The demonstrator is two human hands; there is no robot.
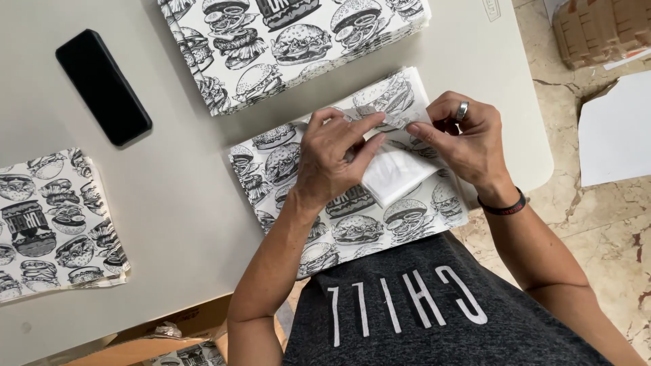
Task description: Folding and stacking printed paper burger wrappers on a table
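Observation:
A stack of burger-printed paper sheets lies on the white table right in front of me. Both hands work on the top sheet, which is folded over so its plain white underside shows. My left hand presses and pinches the folded edge from the left. My right hand, with a ring and a dark wristband, pinches the same fold from the right, its fingertips meeting the left hand's.
A larger stack of the same printed paper lies at the table's far side, another stack at the left. A black phone rests face down at upper left. Cardboard boxes and a white sheet sit on the stone floor.

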